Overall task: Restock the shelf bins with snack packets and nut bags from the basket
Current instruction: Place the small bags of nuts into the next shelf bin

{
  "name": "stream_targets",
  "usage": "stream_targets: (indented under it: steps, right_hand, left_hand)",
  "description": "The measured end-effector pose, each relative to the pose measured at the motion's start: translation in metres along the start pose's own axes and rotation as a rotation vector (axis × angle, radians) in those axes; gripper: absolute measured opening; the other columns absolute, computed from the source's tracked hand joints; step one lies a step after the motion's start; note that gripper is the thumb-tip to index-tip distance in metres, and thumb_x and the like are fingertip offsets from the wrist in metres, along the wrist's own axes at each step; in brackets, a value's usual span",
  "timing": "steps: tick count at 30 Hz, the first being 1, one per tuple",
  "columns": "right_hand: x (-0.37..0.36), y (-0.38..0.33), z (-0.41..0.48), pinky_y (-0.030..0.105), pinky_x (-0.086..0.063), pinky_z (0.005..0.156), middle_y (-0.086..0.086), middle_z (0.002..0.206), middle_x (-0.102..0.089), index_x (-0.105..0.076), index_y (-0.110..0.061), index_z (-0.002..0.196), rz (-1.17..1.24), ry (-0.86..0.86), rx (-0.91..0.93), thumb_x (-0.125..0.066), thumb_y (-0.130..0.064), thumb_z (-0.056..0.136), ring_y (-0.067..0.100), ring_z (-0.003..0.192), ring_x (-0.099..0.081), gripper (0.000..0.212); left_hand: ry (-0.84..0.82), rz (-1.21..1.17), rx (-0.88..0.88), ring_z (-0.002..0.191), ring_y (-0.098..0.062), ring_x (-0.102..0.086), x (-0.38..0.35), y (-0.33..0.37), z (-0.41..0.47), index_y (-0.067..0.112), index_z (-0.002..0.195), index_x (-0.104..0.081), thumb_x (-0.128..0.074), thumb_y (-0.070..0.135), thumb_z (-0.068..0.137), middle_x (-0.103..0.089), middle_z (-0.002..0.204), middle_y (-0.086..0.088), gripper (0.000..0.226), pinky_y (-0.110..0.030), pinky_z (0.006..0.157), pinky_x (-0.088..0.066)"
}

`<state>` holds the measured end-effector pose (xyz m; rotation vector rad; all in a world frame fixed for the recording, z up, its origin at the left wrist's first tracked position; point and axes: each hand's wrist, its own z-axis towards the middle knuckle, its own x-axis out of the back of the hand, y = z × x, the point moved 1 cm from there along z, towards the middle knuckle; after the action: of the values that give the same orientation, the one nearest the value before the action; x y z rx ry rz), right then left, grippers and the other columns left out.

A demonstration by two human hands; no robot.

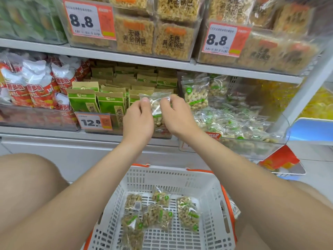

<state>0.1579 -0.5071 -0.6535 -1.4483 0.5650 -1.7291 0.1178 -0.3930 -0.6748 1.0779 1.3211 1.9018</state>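
While your left hand (137, 121) and right hand (177, 114) pinch the top corners of one nut bag (156, 105), held before the shelf (126, 57) above the basket (173, 171), you are mid-restock and probably need to swing it right into the matching bin (252, 147).

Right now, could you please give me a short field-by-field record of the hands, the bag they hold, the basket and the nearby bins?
Held item: clear nut bag, upright in front of the shelf
Left hand: left hand pinches its upper left corner
Right hand: right hand pinches its upper right corner
Basket: white basket below the arms, several nut bags lying on its floor
Likely bin: clear bin to the right, piled with similar bags
Neighbour: green packets standing in rows; price tag reads 12.8
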Motion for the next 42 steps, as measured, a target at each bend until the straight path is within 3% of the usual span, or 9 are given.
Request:
stream_targets:
  steps: [9, 13, 16, 22, 27, 30, 34, 38, 42]
  right_hand:
    - [0.015, 0.007, 0.015, 0.038, -0.028, 0.063, -0.002, 0.071, -0.045, -0.043, -0.015, 0.071, 0.116, 0.147, -0.017, -0.041, -0.028, 0.106, 0.015, 0.068, -0.041, 0.038]
    - [0.025, 0.007, 0.018, 0.038, -0.036, 0.063, -0.004, 0.066, -0.047, -0.042, -0.019, 0.067, 0.126, 0.191, 0.009, -0.044, -0.033, 0.109, 0.019, 0.066, -0.045, 0.044]
    - [0.036, 0.015, 0.020, 0.036, -0.036, 0.060, -0.007, 0.059, -0.044, -0.041, -0.020, 0.064, 0.197, 0.210, -0.070, -0.046, -0.036, 0.109, 0.019, 0.061, -0.043, 0.048]
    - [0.052, 0.017, 0.008, 0.034, -0.037, 0.061, -0.003, 0.065, -0.046, -0.042, -0.019, 0.068, 0.302, 0.134, -0.257, -0.042, -0.030, 0.108, 0.016, 0.060, -0.042, 0.042]
    - [0.078, 0.009, -0.002, 0.041, -0.057, 0.061, 0.010, 0.082, -0.062, -0.062, -0.010, 0.096, 0.379, 0.011, -0.296, -0.056, -0.028, 0.087, 0.024, 0.073, -0.062, 0.021]
    - [0.098, 0.017, -0.002, 0.037, -0.051, 0.060, 0.006, 0.083, -0.057, -0.059, -0.010, 0.106, 0.335, 0.098, -0.356, -0.055, -0.031, 0.090, 0.025, 0.073, -0.058, 0.026]
    - [0.132, 0.037, 0.009, 0.037, -0.042, 0.068, 0.005, 0.086, -0.050, -0.050, -0.015, 0.100, 0.357, 0.164, -0.515, -0.048, -0.026, 0.096, 0.022, 0.077, -0.051, 0.012]
    - [0.150, 0.065, 0.031, 0.040, -0.038, 0.092, 0.005, 0.127, -0.048, -0.033, -0.004, 0.151, 0.277, 0.282, -0.567, -0.052, -0.024, 0.091, 0.028, 0.111, -0.050, 0.066]
    - [0.148, 0.081, 0.048, 0.041, -0.039, 0.102, 0.008, 0.139, -0.043, -0.025, -0.006, 0.154, 0.285, 0.309, -0.487, -0.053, -0.012, 0.098, 0.025, 0.121, -0.046, 0.063]
  left_hand:
    - [0.022, 0.107, -0.162, 0.073, -0.017, -0.044, -0.026, 0.027, 0.013, 0.018, 0.076, -0.045, -0.037, 0.022, 0.111, -0.051, 0.078, 0.003, 0.036, -0.031, 0.067, -0.021]
    - [-0.013, 0.004, -0.160, 0.097, -0.028, -0.052, -0.029, 0.039, 0.010, 0.015, 0.092, -0.052, -0.041, 0.020, 0.104, -0.060, 0.099, -0.004, 0.017, -0.039, 0.081, -0.036]
    - [-0.175, -0.067, -0.121, 0.130, -0.029, -0.054, -0.033, 0.041, 0.014, 0.016, 0.144, -0.050, -0.047, 0.030, 0.097, -0.057, 0.142, -0.011, 0.049, -0.049, 0.113, -0.043]
    - [-0.403, -0.210, -0.008, 0.143, -0.007, -0.039, -0.037, 0.043, 0.013, 0.023, 0.166, -0.027, -0.050, -0.005, 0.090, -0.035, 0.167, 0.004, 0.084, -0.026, 0.109, -0.041]
    - [-0.524, -0.176, -0.066, 0.134, -0.018, -0.055, -0.035, 0.045, 0.015, 0.025, 0.164, -0.031, -0.049, -0.013, 0.074, -0.053, 0.152, 0.005, 0.099, -0.041, 0.098, -0.053]
    - [-0.481, -0.024, -0.189, 0.109, -0.007, -0.056, -0.038, 0.053, 0.006, 0.023, 0.160, -0.039, -0.049, -0.014, 0.086, -0.057, 0.139, 0.008, 0.083, -0.032, 0.092, -0.049]
    - [-0.411, 0.267, -0.479, 0.124, -0.014, -0.049, -0.050, 0.056, -0.006, 0.021, 0.148, -0.053, -0.056, 0.003, 0.092, -0.056, 0.138, 0.003, 0.059, -0.027, 0.102, -0.039]
    - [-0.479, 0.416, -0.619, 0.130, -0.020, -0.046, -0.068, 0.051, -0.011, 0.020, 0.133, -0.066, -0.057, 0.014, 0.093, -0.060, 0.136, 0.000, 0.041, -0.036, 0.113, -0.036]
    - [-0.477, 0.568, -0.673, 0.116, -0.018, -0.051, -0.083, 0.047, -0.012, 0.028, 0.116, -0.074, -0.054, 0.026, 0.097, -0.071, 0.118, 0.009, 0.028, -0.045, 0.103, -0.037]
